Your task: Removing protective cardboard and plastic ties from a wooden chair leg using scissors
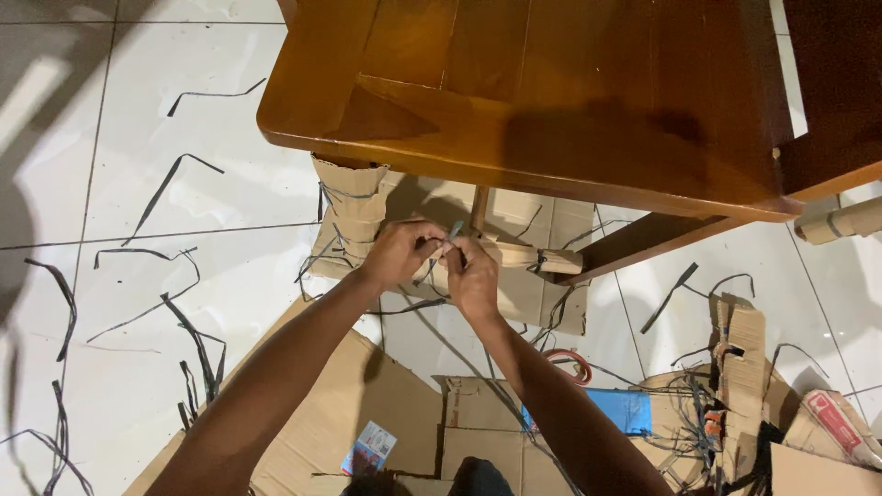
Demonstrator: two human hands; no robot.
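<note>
Unwrapping a cardboard-bound crossbar under a wooden table [551, 101].
Step judged: freeing black strapping [175, 321] from the wrapped crossbar [524, 257]. Left hand [397, 253] is curled, gripping the cardboard wrap; right hand [473, 276] is clenched on a small grey tool [455, 230]. Next calls for a steady pull along the bar, just right of the wrapped leg [354, 207].

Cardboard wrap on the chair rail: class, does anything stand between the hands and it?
Nothing visible does. The left hand and right hand already touch the cardboard wrap under the wooden seat. The right hand grips a thin tool at the wrap.
</note>
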